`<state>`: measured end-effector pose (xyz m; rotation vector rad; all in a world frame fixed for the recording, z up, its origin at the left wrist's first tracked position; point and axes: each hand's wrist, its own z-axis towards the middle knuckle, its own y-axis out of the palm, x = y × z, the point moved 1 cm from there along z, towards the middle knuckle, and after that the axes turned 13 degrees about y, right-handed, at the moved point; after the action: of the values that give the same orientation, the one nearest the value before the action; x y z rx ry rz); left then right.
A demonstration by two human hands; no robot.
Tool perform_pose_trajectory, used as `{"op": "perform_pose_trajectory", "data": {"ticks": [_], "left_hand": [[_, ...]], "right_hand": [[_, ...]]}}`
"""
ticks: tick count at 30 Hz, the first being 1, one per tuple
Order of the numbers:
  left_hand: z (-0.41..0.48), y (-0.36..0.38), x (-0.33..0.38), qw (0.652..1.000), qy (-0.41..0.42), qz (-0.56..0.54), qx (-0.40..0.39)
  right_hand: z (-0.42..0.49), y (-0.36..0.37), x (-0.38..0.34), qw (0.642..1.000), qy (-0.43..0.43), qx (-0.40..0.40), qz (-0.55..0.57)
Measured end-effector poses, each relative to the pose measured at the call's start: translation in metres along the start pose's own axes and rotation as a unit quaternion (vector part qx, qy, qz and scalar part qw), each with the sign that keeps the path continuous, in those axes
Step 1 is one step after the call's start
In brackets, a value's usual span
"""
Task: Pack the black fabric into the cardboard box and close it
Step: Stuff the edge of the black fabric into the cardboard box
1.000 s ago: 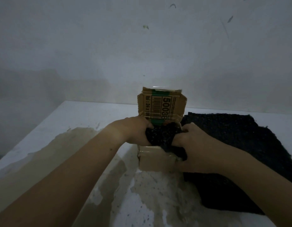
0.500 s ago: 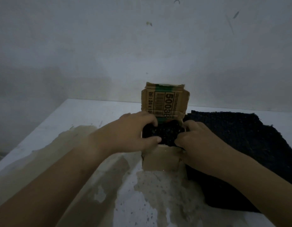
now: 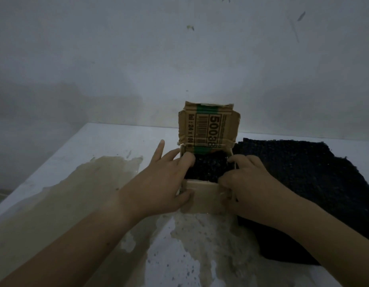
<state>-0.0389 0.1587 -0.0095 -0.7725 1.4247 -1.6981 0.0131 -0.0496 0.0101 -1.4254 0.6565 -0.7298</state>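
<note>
Filling the centre-frame cardboard box (image 3: pixel 202 198) to its rim lies the black fabric (image 3: pixel 206 168). The left hand (image 3: pixel 165 183) presses it with spread, near-straight fingers; the right hand (image 3: pixel 250 183) grips the right wall with curled fingers. The table (image 3: pixel 109 146) stretches toward the frame's left.

One view only, from a camera worn on the person's head. It faces forward and tilts down across the table (image 3: pixel 109 141) toward the wall (image 3: pixel 179 59), which fills the upper half (the table's far edge runs across mid-frame). The box (image 3: pixel 202 195) sits close, just below and right of centre. Both forearms enter from the bottom corners, large in the frame, and the left hand (image 3: pixel 158 183) and right hand (image 3: pixel 254 187) meet at the box.
</note>
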Motion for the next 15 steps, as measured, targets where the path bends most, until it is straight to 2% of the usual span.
{"op": "perform_pose_trajectory", "data": {"ticks": [4, 8, 13, 15], "left_hand": [[0.001, 0.004, 0.004, 0.999, -0.009, 0.043, -0.007], [0.001, 0.003, 0.005, 0.997, -0.025, 0.068, 0.001], [0.006, -0.001, 0.008, 0.995, -0.031, 0.094, -0.028], [0.012, -0.005, 0.01, 0.996, -0.038, 0.072, -0.022]], "right_hand": [[0.004, -0.001, 0.0, 1.0, -0.002, -0.007, -0.023], [0.001, -0.006, 0.004, 0.998, -0.018, 0.062, 0.021], [-0.001, 0.002, 0.0, 1.0, -0.002, 0.008, 0.001], [0.002, 0.0, 0.0, 1.0, -0.009, 0.004, -0.012]]}}
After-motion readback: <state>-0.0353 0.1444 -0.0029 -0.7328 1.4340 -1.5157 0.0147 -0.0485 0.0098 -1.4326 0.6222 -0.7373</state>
